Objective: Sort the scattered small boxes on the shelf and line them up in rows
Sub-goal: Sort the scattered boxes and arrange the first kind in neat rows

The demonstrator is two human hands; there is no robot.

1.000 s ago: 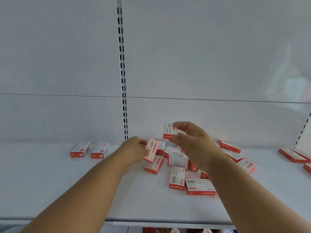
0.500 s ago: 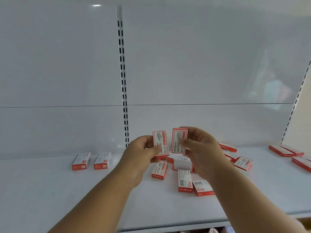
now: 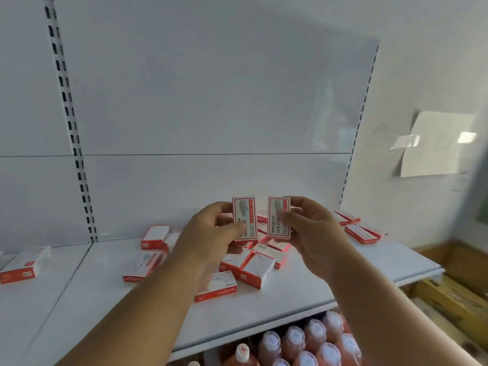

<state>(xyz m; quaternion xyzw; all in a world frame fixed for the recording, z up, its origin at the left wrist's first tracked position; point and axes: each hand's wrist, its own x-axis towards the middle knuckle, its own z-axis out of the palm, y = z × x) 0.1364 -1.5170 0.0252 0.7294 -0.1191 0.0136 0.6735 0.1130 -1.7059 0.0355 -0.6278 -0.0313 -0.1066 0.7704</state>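
1. While both arms reached over the white shelf, the left hand pinched a red-and-white staple box upright between thumb and fingers, its printed face toward the camera.
2. The right hand gripped a second staple box the same way, thumb across its front; the two boxes stood side by side above the shelf, close but not touching.
3. Beneath the hands, a loose heap of matching boxes lay at mixed angles, some overlapping.
4. Further boxes rested apart from the heap: one box near the front left, a pair toward the back panel, another at the far left edge, and a small cluster at the right rear corner.
5. Below the shelf, white-capped orange bottles stood packed together, and a sheet of paper was taped to the wall at right.
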